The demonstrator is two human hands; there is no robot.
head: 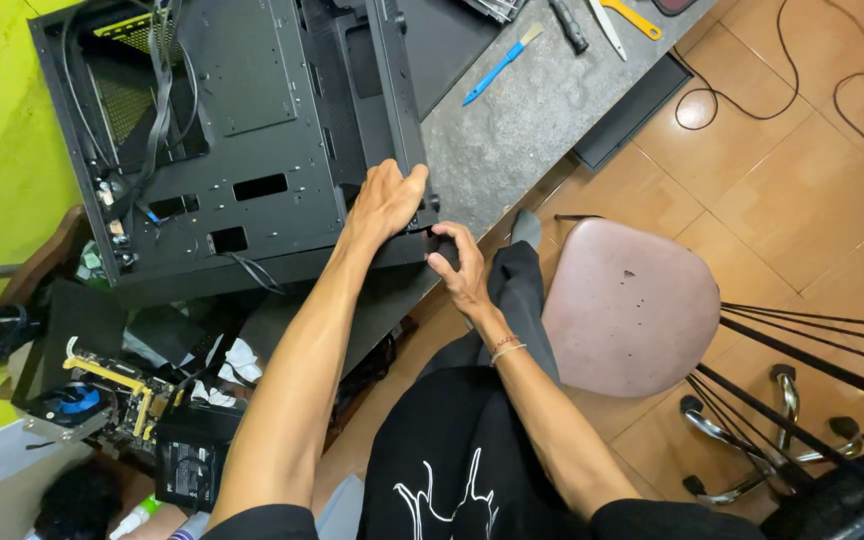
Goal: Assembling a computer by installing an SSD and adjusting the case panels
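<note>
A black computer case lies open on a grey stone-look table, its cables bundled at the left side. My left hand presses on the case's lower right corner, fingers curled over the edge of the frame. My right hand grips the same corner from below, at the table's edge, fingers closed around a small black part that I cannot make out.
A blue brush, a yellow tool and a dark-handled tool lie on the table. A pink stool stands to the right on the tiled floor. A motherboard and boxes sit low at the left.
</note>
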